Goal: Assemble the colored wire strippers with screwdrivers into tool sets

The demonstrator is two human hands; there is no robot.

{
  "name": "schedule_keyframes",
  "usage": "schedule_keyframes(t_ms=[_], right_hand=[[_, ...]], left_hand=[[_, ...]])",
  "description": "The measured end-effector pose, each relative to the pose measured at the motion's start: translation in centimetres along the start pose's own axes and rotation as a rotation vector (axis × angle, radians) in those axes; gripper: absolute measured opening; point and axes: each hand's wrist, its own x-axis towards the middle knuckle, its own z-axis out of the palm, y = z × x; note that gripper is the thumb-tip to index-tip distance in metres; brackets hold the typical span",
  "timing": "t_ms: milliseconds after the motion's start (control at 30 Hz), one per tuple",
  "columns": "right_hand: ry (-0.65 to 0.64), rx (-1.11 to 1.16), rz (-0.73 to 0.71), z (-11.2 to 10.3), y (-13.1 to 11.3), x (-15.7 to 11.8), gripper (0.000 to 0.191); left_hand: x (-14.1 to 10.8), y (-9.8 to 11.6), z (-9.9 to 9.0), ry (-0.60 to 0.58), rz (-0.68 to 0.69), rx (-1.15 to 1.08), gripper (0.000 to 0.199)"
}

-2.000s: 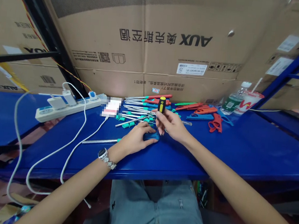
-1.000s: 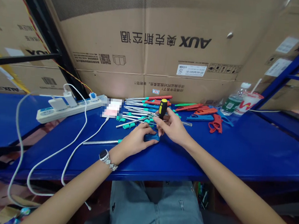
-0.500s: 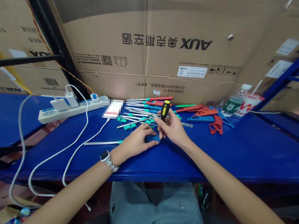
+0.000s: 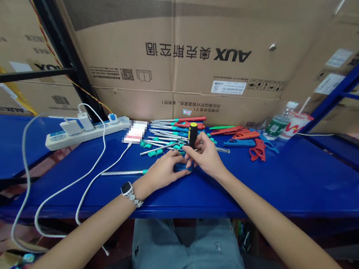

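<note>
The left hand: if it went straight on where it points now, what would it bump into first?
Past the blue piece the left hand holds, most likely the right hand, which grips the black-and-yellow handle; depth is hard to judge here.

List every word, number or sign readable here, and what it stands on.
"AUX 奥克斯空调": central cardboard box, upside down.
"谢谢您!": same box, upside down.
"AUX": left cardboard box, upside down.
"25": white label.
Red W-like mark: drink cup.
Too small: other box print, bottle label, small sticker; blurred: cabled device.
</note>
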Motion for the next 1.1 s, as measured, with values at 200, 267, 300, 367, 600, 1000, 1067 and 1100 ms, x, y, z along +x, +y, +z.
schedule_keyframes(t_ms=[200,267,300,367,600,1000,1067,1100], right_hand=[[-0.115,-0.013,-0.057,-1.2,-0.1,-0.6,0.042],[-0.078,-0.041,-0.078,-1.6,-0.1,-0.5,0.042],[-0.043,-0.051,-0.082,-1.7,-0.1,-0.3,0.042],[0.01,-0.052,-0.072,-1.6,-0.1,-0.1,0.044],[0.025,-0.002,-0.016,-0.5,-0.1,-0.2,0.045],[-0.058,-0.013,-0.085,-1.6,-0.6,0.2,0.042],[-0.014,-0.006,-0.078,-1.0,-0.4,0.3,0.045],[0.019,-0.001,-0.075,-0.7,-0.3,0.2,0.047]], left_hand=[[0.0,0.3,-0.2,-0.012,-0.034,0.04,0.025],[0.0,0.3,-0.2,-0.007,-0.04,0.033,0.025],[0.0,0.3,-0.2,-0.004,-0.039,0.026,0.025],[0.0,0.3,-0.2,0.002,-0.037,0.015,0.025],[0.0,0.1,-0.1,-0.002,-0.021,0.039,0.022],[0.1,0.3,-0.1,-0.013,-0.053,0.019,0.025],[0.1,0.3,-0.2,-0.021,-0.056,0.033,0.025],[0.1,0.3,-0.2,-0.023,-0.059,0.04,0.025]])
